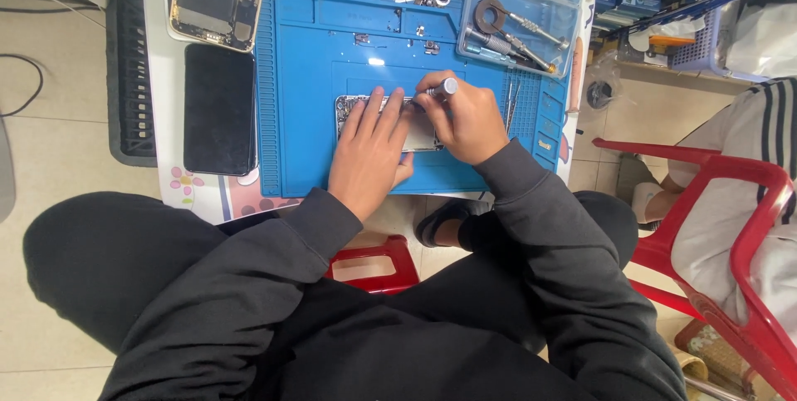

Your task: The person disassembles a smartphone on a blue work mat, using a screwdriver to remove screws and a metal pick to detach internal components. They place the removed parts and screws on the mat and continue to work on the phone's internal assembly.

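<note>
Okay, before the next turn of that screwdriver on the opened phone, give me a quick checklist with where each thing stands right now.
1. Opened phone lies flat on the blue mat: ok.
2. Left hand presses flat on the phone to steady it: ok.
3. Right hand grips the screwdriver: ok.
4. Screwdriver tip seated in a screw: cannot tell, the fingers hide it.
5. Loose small parts sit on the mat, away from the hands: ok.
6. Clear tool tray within reach at the mat's far right corner: ok.
</note>
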